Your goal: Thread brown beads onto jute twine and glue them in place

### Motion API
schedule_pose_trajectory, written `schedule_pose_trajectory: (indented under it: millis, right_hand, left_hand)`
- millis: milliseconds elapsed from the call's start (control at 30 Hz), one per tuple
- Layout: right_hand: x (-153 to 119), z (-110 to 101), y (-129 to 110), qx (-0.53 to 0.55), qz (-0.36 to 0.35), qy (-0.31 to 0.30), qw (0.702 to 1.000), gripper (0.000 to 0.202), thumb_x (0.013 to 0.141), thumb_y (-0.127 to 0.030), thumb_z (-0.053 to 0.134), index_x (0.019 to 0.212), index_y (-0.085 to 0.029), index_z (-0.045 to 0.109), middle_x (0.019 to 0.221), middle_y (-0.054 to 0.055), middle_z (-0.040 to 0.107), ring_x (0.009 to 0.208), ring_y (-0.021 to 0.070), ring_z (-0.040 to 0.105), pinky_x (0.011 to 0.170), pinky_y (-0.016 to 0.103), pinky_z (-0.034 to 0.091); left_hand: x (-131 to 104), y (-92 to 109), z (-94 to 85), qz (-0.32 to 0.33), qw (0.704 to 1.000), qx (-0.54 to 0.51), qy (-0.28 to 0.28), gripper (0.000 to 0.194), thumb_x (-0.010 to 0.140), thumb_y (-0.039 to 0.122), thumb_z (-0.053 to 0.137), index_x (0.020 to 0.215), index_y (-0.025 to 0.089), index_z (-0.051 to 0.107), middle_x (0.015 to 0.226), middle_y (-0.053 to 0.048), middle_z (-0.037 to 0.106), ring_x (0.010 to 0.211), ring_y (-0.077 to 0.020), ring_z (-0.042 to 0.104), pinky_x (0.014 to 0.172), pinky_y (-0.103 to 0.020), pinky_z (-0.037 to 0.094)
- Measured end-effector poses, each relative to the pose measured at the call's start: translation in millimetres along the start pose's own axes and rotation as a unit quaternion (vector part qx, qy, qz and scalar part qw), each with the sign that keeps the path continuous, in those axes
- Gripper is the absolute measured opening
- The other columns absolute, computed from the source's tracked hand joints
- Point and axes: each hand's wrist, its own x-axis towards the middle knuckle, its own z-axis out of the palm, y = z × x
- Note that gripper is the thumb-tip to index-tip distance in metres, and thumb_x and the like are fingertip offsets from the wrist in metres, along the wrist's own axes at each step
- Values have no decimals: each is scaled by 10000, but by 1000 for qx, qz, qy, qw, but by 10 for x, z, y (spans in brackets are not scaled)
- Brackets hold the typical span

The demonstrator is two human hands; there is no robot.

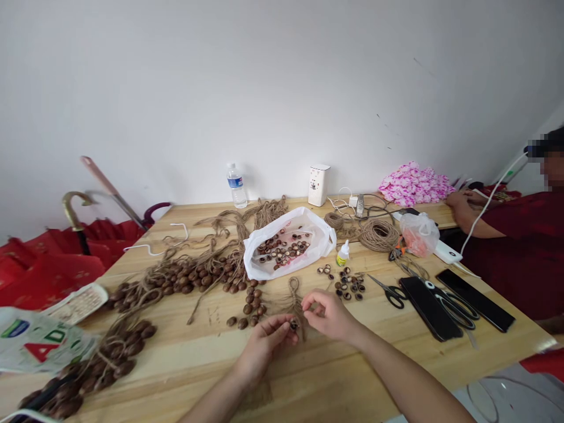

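Note:
Between the thumb and fingers of my left hand (264, 343) is a small brown nut shell half (294, 324), its dark hollow side showing. Close by on the right, my right hand (329, 316) has its fingers pinched together; what they hold, if anything, I cannot make out. Just beyond both hands lies a looped bundle of brown twine (293, 289), partly hidden by the fingers. More open shell halves (350, 285) are scattered to the right, near a small yellow-labelled glue bottle (342, 254). Several whole round nuts (253, 302) lie left of the twine.
A white plastic bag (264, 267) holding shell halves lies open behind my hands. Nuts strung on twine (185, 276) spread leftward. At right are small scissors (391, 292), phones (429, 308), larger scissors (456, 305) and a twine coil (379, 235). Another person (506, 235) sits beyond.

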Motion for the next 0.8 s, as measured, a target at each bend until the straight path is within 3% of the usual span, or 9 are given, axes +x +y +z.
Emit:
schedule_pose_trajectory:
  millis: [133, 333, 800]
  right_hand:
    - [12, -46, -1, -1, 16, -3, 1000, 88, 691, -99, 560, 736, -159, 606, 813, 33, 635, 713, 125, 589, 582, 190, 472]
    - [-38, 18, 40, -9, 79, -89, 993, 148, 695, -163, 610, 842, -173, 619, 743, -6, 639, 590, 95, 542, 517, 174, 424]
    - [-21, 50, 72, -7, 90, -82, 993, 77, 705, -150, 579, 714, -152, 656, 644, 0, 638, 563, 106, 545, 509, 182, 405]
  left_hand:
    - [-19, -3, 27, -22, 999, -41, -12, 241, 667, 275, 742, 851, 125, 701, 717, -64, 694, 651, -159, 624, 681, -292, 461]
    - [-39, 27, 41, -37, 996, -84, -21, 208, 692, 232, 723, 855, 106, 698, 722, -86, 704, 643, -151, 629, 678, -280, 467]
    - [-39, 17, 43, -38, 997, -64, -11, 236, 667, 242, 746, 852, 104, 699, 692, -79, 702, 641, -153, 627, 670, -278, 460]
